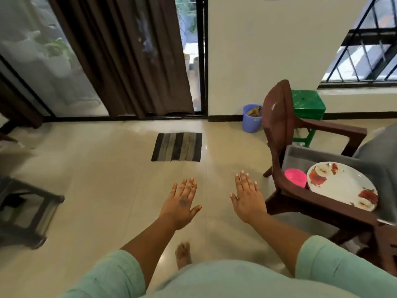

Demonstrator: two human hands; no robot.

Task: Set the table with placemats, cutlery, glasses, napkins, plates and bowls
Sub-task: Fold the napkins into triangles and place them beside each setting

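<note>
My left hand [181,203] and my right hand [248,197] are stretched out in front of me over the tiled floor, palms down, fingers straight, holding nothing. To the right, a grey tray [328,157] rests on a brown plastic chair [285,130]. In the tray lie a white plate with red flowers [341,184] and, left of it, a pink bowl [295,177]. My right hand is to the left of the chair, apart from it.
A striped grey doormat [177,146] lies on the floor ahead, before a glass door with a brown curtain [129,57]. A blue bucket [251,118] and a green stool [308,105] stand by the wall. A dark low table [30,211] is at the left.
</note>
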